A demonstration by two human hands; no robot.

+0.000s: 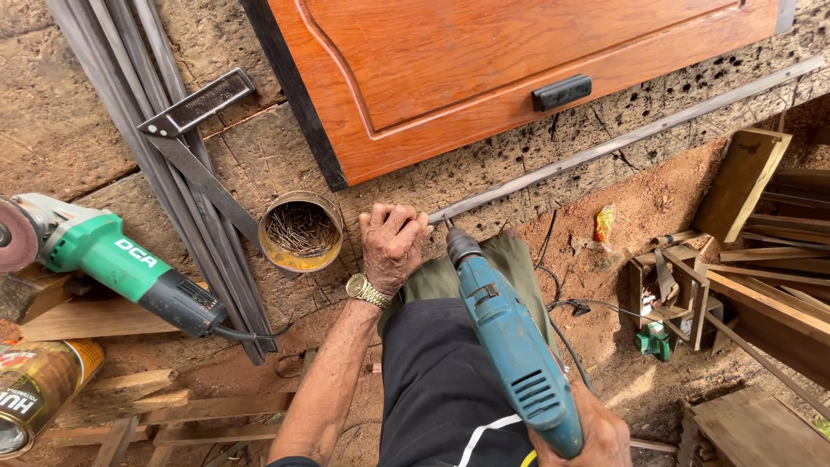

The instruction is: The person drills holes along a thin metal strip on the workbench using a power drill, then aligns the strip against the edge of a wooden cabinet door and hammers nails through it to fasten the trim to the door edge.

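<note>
My left hand (pixel 393 245), with a gold wristwatch on the wrist, is closed around the near end of a long thin metal strip (pixel 622 138) that lies along the edge of the worn wooden workbench (pixel 78 130). My right hand (pixel 588 437) grips the handle of a blue electric drill (pixel 510 342). The drill's tip touches the strip just right of my left fingers. An orange wooden door panel (pixel 484 60) with a black handle lies on the bench beyond.
A round tin of nails (pixel 301 232) stands left of my left hand. A green angle grinder (pixel 104 259), a bundle of metal strips (pixel 147 112) and a try square (pixel 194 105) lie at left. Wood offcuts (pixel 761 285) and a small crate (pixel 670 285) sit on the dirt floor at right.
</note>
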